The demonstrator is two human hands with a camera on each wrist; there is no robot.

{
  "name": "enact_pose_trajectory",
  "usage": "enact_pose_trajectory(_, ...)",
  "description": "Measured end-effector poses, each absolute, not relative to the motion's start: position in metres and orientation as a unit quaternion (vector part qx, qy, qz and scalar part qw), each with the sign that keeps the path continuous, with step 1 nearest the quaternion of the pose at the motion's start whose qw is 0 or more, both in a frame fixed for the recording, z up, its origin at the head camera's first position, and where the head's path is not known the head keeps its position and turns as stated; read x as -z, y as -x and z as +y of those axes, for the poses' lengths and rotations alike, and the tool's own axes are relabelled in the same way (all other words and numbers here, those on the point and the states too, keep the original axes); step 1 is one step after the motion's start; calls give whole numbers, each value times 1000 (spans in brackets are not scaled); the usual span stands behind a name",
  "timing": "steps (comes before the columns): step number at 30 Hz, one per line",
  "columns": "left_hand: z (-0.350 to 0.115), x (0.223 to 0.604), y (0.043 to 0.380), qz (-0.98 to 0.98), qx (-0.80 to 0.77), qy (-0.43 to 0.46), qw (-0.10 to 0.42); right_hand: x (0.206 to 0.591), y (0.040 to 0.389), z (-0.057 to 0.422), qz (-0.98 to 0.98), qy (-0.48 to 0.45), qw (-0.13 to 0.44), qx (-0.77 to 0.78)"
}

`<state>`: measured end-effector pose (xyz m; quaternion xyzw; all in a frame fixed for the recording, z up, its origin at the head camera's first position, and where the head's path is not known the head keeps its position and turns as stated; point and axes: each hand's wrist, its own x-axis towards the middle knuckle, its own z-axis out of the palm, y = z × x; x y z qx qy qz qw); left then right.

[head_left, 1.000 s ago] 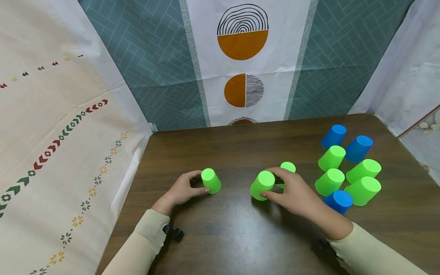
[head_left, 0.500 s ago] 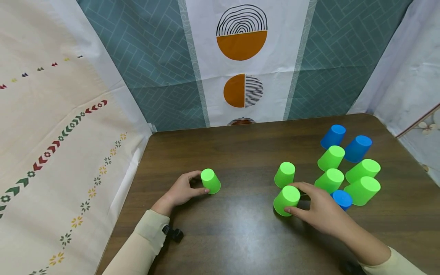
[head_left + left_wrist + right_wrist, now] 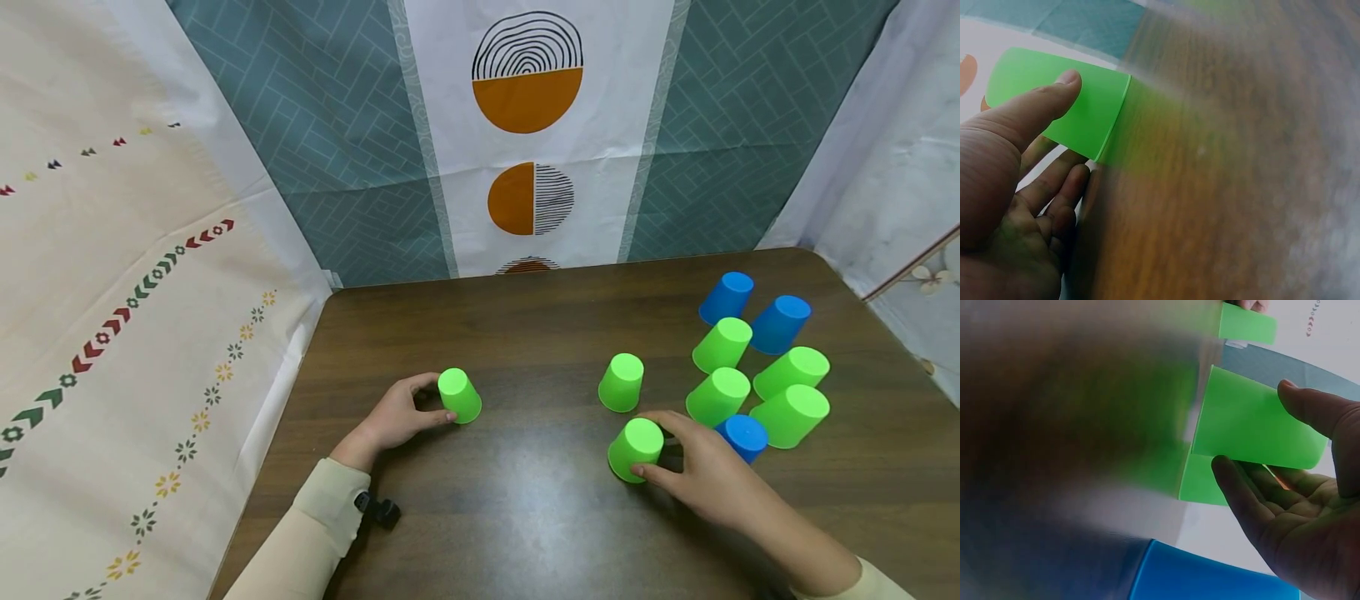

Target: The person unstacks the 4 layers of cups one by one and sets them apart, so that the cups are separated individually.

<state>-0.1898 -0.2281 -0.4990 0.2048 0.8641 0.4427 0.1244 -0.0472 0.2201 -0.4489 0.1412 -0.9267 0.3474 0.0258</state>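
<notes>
My left hand (image 3: pixel 396 415) holds an upside-down green cup (image 3: pixel 460 396) upright on the table, thumb on the near side. In the left wrist view that thumb lies across the cup's wall (image 3: pixel 1094 103). Farther right, my right hand (image 3: pixel 701 467) grips a second upside-down green cup (image 3: pixel 634 450) between thumb and fingers. The right wrist view has this cup (image 3: pixel 1254 422) with its rim at or close to the tabletop; touching cannot be told. Just behind it stands another green cup (image 3: pixel 621 383), untouched.
On the right stand several more upside-down cups: green ones (image 3: pixel 717 397), a blue cup (image 3: pixel 744 437) near my right hand, and two blue cups (image 3: pixel 726 298) at the back. The brown table (image 3: pixel 480 325) ends at a patterned cloth (image 3: pixel 360 150) behind.
My right hand has carried its green cup rightward and nearer to me, from beside the standing green cup to in front of it. My left hand and its cup have stayed put.
</notes>
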Motion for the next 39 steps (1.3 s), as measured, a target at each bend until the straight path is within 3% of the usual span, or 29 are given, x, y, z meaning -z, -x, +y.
enact_pose_trajectory(39, -227, 497, 188, 868, -438, -197, 128, 458, 48, 224, -930, -93, 19, -355)
